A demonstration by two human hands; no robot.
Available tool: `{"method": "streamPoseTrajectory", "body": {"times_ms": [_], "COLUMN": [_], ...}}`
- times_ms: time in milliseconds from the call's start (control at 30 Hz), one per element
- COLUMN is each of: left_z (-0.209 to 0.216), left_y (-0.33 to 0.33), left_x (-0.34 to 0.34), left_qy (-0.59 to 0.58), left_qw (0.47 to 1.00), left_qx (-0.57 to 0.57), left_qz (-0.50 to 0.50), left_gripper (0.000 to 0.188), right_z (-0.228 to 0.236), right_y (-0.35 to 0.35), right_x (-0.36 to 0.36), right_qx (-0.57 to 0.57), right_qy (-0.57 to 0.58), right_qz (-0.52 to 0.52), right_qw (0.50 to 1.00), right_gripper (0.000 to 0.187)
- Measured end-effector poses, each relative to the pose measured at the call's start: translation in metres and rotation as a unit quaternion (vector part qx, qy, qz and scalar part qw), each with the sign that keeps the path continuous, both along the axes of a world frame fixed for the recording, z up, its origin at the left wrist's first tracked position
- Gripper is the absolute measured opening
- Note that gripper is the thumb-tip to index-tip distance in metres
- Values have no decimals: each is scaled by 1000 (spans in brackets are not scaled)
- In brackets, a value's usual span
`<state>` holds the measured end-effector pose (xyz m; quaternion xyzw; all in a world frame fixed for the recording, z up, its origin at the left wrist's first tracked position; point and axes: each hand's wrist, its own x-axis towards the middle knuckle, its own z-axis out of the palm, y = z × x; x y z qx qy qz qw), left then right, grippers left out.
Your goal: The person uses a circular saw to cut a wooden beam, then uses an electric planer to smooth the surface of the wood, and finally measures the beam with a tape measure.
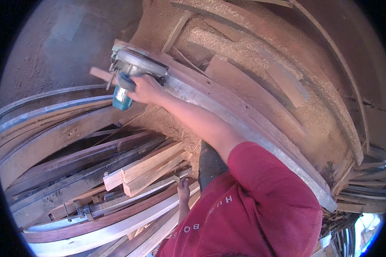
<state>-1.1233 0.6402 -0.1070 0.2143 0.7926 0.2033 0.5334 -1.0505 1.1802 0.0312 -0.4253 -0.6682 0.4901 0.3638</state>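
My right arm reaches across to the far left. Its hand (145,88) is closed round the handle of a circular saw (135,63) with a teal body and a silver blade guard. The saw sits at the far end of a long reddish board (253,112), beside a long pale straight edge (227,107) dusted with sawdust. A short strip of wood (101,74) sticks out past the saw's left side. My left hand (184,191) hangs low by stacked timber, fingers loosely curled and apart, apparently with nothing in them. The saw's blade is hidden.
Cut light-coloured wooden blocks (148,169) lie on stacked planks (73,147) at the left. A metal clamp (84,212) sits among long boards at lower left. Sawdust (240,47) and offcut boards (283,79) cover the far right, bounded by a curved-looking beam (326,90).
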Motion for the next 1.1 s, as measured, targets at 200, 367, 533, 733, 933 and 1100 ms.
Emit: {"method": "streamPoseTrajectory", "body": {"times_ms": [200, 367, 533, 733, 933, 1100], "left_z": [30, 29, 63, 69, -5, -42], "left_y": [92, 195, 385, 480, 515, 478], "left_x": [-39, -69, -17, 114, 304, 443], "left_qy": [126, 218, 250, 233, 190, 87], "left_qw": [972, 944, 821, 733, 590, 475], "left_qx": [86, 184, 373, 372, 456, 361], "left_qz": [-180, -164, -352, -520, -639, -798], "left_gripper": [33, 27, 31, 38, 43, 46], "right_z": [15, 93, 118, 177, 64, 44], "right_y": [-93, -203, -362, -535, -623, -615], "right_x": [104, 238, 342, 318, 248, 221], "right_qx": [45, -24, -24, -48, -68, -248], "right_qy": [52, -245, -378, -323, -234, -157], "right_qz": [-128, -198, -458, -780, -930, -946], "right_qw": [989, 949, 804, 534, 276, 140], "right_gripper": [59, 60, 50, 40, 41, 41]}}
